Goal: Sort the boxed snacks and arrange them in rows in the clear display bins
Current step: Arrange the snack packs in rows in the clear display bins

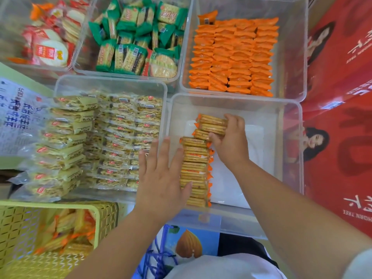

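Fingers (234,120) of the right hand (231,143) curl round a few cracker packs (212,124) at the far end of the row (194,170). The left hand (161,178), fingers straight, rests against it in the near-right clear bin (278,137). The packs are probably light, slippery and brittle: squeeze gently across the stack's ends.

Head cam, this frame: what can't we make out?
1. Head view: the left hand covers part of the cracker row on its left side.
2. Fingers of the right hand hide how many packs it grips.
3. Contents of the yellow basket: blurred, cut by the left edge.
4. Pack labels: too small to read.
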Tool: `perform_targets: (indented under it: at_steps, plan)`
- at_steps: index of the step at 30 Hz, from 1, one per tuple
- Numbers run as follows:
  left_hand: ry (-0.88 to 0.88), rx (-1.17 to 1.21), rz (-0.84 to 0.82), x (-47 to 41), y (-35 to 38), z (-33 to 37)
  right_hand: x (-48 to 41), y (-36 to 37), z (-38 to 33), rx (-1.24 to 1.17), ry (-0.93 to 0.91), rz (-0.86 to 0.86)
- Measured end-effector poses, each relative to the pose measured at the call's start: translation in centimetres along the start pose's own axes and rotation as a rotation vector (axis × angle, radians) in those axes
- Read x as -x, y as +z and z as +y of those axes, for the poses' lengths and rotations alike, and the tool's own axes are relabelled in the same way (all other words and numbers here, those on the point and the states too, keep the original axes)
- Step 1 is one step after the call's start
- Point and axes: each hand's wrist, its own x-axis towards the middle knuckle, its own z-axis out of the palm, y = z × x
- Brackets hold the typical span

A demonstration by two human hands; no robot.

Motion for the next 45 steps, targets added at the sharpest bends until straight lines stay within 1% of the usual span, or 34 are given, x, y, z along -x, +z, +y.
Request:
perform_targets:
  at_steps: [2, 4, 7, 11, 15, 17, 19, 28, 33, 35, 37, 41, 43, 45]
  plan:
    - [-0.039, 0.045, -0.013, 0.2, 0.7, -0.2, -0.1, 0.2, 0.0, 0.011, 0.081, 0.058]
    - [-0.048, 0.066, -0.029, 0.4, 1.4, -0.3, -0.2, 0.3, 0.0, -0.021, 0.166, 0.075]
    - [-0.053, 0.078, -0.017, 0.5, 2.0, -0.4, -0.1, 0.6, -0.3, -0.176, 0.254, 0.039]
    - [-0.063, 0.1, -0.015, 0.5, 2.2, -0.5, 0.0, 1.1, -0.8, -0.354, 0.432, 0.078]
    - [-0.061, 0.097, -0.012, 0.6, 2.4, -0.6, -0.8, 1.5, -1.0, -0.285, 0.453, 0.081]
    - [-0.057, 0.1, -0.008, 0.6, 2.5, -0.6, -1.0, 1.9, -1.3, -0.307, 0.469, 0.095]
    - [-0.058, 0.098, -0.01, 0.6, 2.6, -0.6, -1.2, 2.4, -1.7, -0.324, 0.472, 0.068]
    - [-0.064, 0.118, -0.042, 0.5, 2.5, -0.7, -1.1, 3.3, -3.2, -0.19, 0.33, 0.007]
    - [-0.061, 0.133, -0.028, 0.5, 2.5, -0.7, 0.0, 2.2, -1.8, -0.07, 0.134, -0.071]
    - [-0.053, 0.138, -0.017, 0.5, 2.5, -0.7, 0.9, 1.8, -1.1, 0.015, 0.034, -0.036]
    - [-0.05, 0.137, -0.015, 0.5, 2.6, -0.7, 1.8, 1.5, -0.5, 0.127, -0.113, -0.027]
    - [-0.051, 0.132, -0.01, 0.5, 2.8, -0.8, 2.7, 1.6, 0.1, 0.504, -0.428, -0.195]
    - [-0.053, 0.129, -0.007, 0.5, 2.9, -0.8, 2.8, 2.2, 0.0, 0.671, -0.501, -0.266]
    - [-0.055, 0.129, -0.003, 0.5, 2.9, -0.8, 2.8, 2.8, -0.3, 0.78, -0.504, -0.33]
